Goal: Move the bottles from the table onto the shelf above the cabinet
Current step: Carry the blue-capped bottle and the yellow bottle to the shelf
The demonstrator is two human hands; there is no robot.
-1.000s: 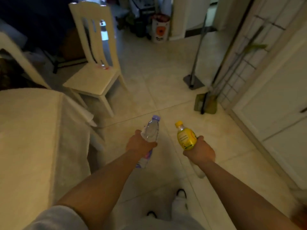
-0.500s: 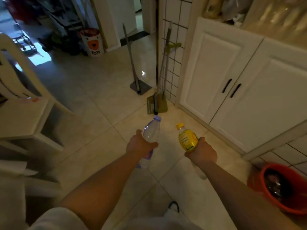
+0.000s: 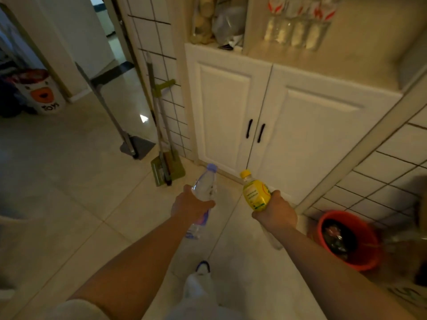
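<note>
While both bottles are in hand, I judge the carry half done: my left hand (image 3: 193,205) grips a clear purple-capped water bottle (image 3: 204,188), my right hand (image 3: 275,210) a yellow-labelled, yellow-capped bottle (image 3: 255,192). At one o'clock, the beige shelf (image 3: 323,63) above the white two-door cabinet (image 3: 265,125) awaits them.

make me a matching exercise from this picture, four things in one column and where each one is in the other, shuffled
Things
1. clear plastic bottle with a purple cap
2. yellow-labelled bottle with a yellow cap
3. red plastic bucket
4. green dustpan

Places
A. on the floor, right of the white cabinet doors
B. gripped in the right hand
C. on the floor, left of the white cabinet doors, by the tiled wall
D. gripped in the left hand

Pairs: 1-D, 2-B, 3-A, 4-C
</note>
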